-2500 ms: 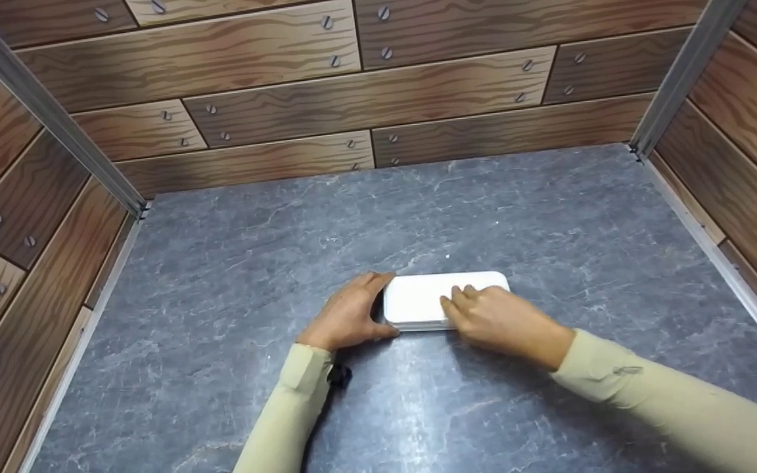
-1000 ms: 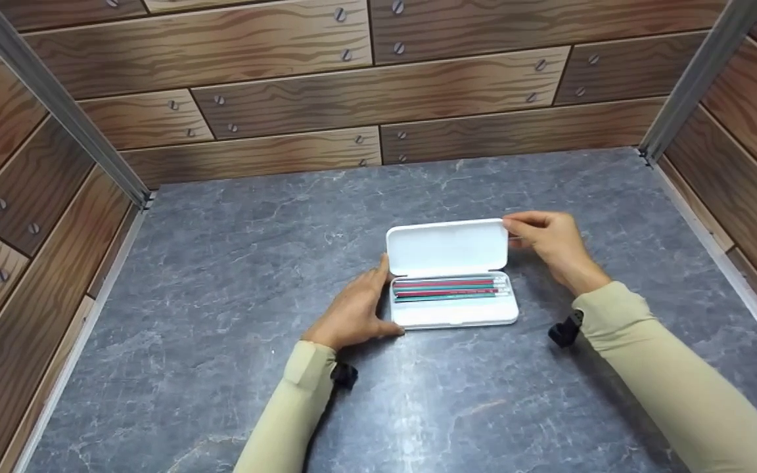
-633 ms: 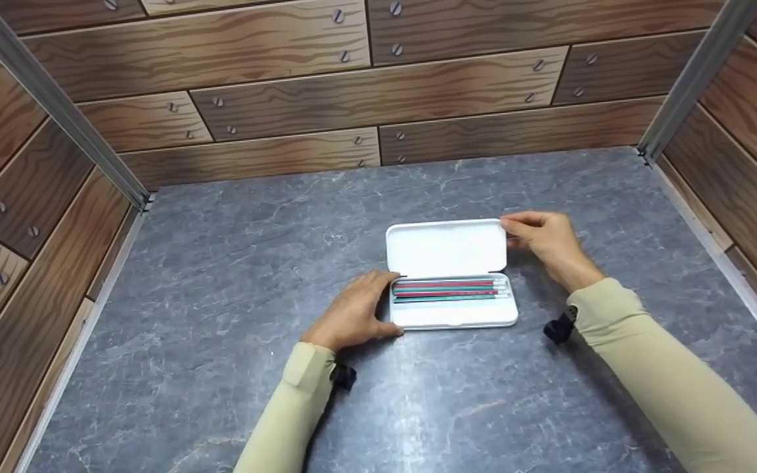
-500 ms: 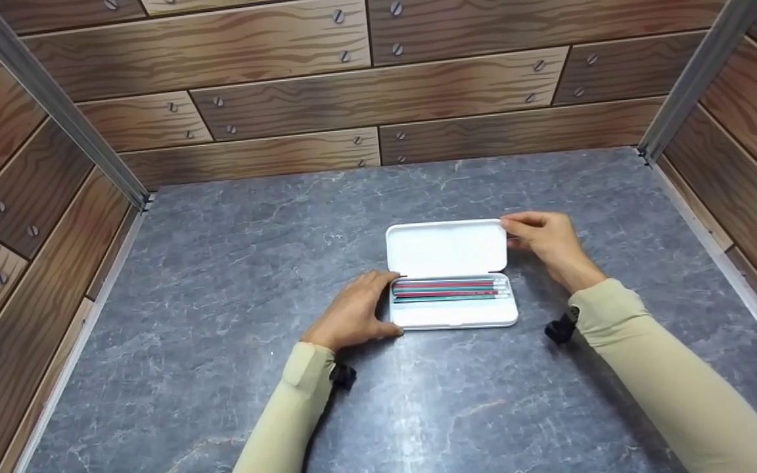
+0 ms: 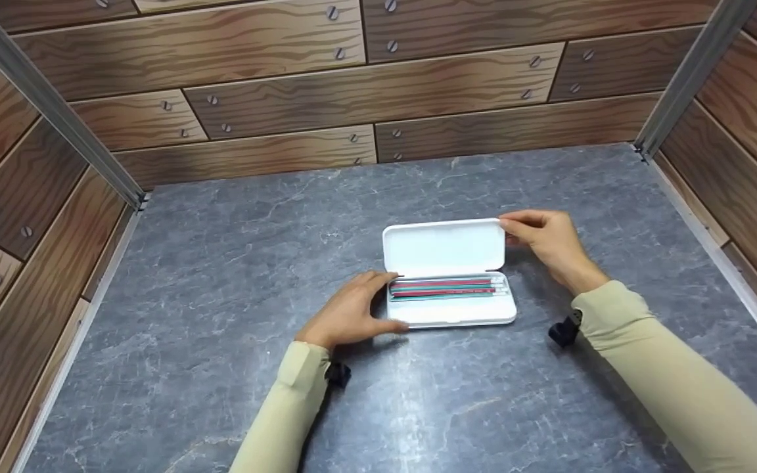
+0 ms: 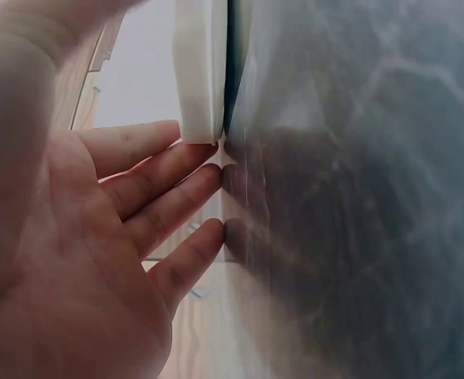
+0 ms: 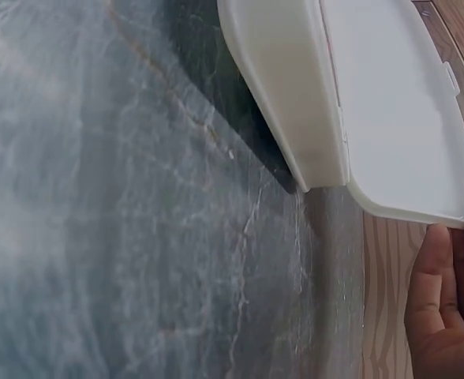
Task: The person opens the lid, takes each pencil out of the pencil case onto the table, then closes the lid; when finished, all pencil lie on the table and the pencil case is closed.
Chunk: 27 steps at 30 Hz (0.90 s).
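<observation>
A white pencil case lies on the dark marbled table with its lid raised at the back. Inside, along the hinge side, lie several red and green pencils with white ends to the right. My left hand spans the left end of the case, thumb at the front rim and fingers at the back corner. In the left wrist view its fingers reach past the white case wall. With thumb and fingertips, my right hand pinches the lid's upper right corner; the right wrist view shows the lid standing up.
Wood-patterned panels enclose the table at the back and both sides, with grey metal posts at the corners. A small black device is worn under the right wrist, another black device under the left.
The case was closed with my right hand on top; its lid now stands raised in that hand. My left fingers have shifted from beside the lid to the back corner of the base.
</observation>
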Each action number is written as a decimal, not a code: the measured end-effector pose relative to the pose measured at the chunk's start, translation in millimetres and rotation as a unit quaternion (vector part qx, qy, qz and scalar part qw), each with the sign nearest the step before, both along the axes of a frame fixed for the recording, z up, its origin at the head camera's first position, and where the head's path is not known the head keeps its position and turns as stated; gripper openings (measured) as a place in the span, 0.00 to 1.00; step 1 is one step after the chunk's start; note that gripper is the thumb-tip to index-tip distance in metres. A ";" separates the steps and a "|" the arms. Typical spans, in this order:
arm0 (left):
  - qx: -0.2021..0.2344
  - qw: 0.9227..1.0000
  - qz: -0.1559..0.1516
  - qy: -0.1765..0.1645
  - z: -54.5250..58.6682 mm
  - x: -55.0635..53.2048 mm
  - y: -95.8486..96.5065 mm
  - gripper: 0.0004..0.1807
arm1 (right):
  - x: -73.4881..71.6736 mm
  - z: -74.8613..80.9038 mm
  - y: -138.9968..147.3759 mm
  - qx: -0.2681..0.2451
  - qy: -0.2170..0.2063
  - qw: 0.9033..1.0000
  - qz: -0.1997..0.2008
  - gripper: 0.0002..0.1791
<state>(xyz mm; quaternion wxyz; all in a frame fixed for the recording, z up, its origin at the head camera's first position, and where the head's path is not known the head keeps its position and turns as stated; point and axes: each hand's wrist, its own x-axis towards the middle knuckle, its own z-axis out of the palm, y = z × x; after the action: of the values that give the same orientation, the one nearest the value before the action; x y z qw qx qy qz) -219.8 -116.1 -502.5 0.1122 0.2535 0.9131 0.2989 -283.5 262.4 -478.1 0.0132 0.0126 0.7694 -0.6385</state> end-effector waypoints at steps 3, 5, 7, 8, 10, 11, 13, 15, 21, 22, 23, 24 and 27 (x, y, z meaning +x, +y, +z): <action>0.004 1.000 0.005 0.000 0.2 0.7 0.3 0.49 | 1.2 1.3 0.0 -0.003 0.005 1.000 0.001 0.27; 0.007 1.000 0.005 0.004 1.1 0.5 1.0 0.48 | 1.4 2.3 0.2 -0.003 0.004 1.000 -0.001 0.27; 0.010 1.000 0.007 0.008 2.1 0.2 1.9 0.48 | 1.4 3.7 0.2 0.000 0.007 1.000 -0.001 0.27; 0.010 1.000 0.010 0.008 2.5 0.2 2.2 0.49 | 2.0 4.9 -0.5 0.002 0.013 1.000 -0.002 0.26; 0.012 1.000 0.013 0.008 2.6 0.5 2.5 0.49 | 5.4 9.2 -3.0 0.031 0.043 0.999 -0.011 0.23; 0.012 1.000 0.014 0.008 2.4 0.6 2.6 0.49 | 8.6 12.5 -5.5 0.051 0.069 0.996 -0.019 0.20; 0.012 1.000 0.015 0.008 2.2 0.8 3.0 0.49 | 18.4 22.7 -12.7 0.079 0.120 0.989 -0.033 0.15; 0.013 1.000 0.014 0.011 2.9 0.7 3.3 0.49 | 30.8 34.7 -20.9 0.081 0.138 0.987 -0.018 0.13; 0.008 1.000 0.018 0.017 7.0 0.0 3.7 0.49 | 48.8 38.8 -43.0 0.139 0.090 0.972 0.168 0.11; 0.008 1.000 0.019 0.017 6.7 0.2 3.9 0.49 | 48.8 34.7 -45.3 0.176 0.096 0.961 0.188 0.10; 0.011 1.000 0.020 0.016 6.5 0.7 4.1 0.49 | 48.5 30.0 -46.9 0.212 0.106 0.950 0.201 0.08; 0.012 1.000 0.020 0.015 6.1 1.3 4.4 0.48 | 48.0 25.4 -48.3 0.242 0.116 0.940 0.212 0.07; 0.015 1.000 0.021 0.012 3.9 3.0 5.3 0.48 | 46.5 13.0 -49.2 0.310 0.136 0.913 0.228 0.06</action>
<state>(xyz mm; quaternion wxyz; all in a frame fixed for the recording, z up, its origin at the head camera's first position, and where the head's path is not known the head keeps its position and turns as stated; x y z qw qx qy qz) -216.8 -110.8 -498.6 0.0909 0.2399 0.9148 0.3120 -236.9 213.2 -465.0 0.0488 -0.2470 0.9048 -0.3435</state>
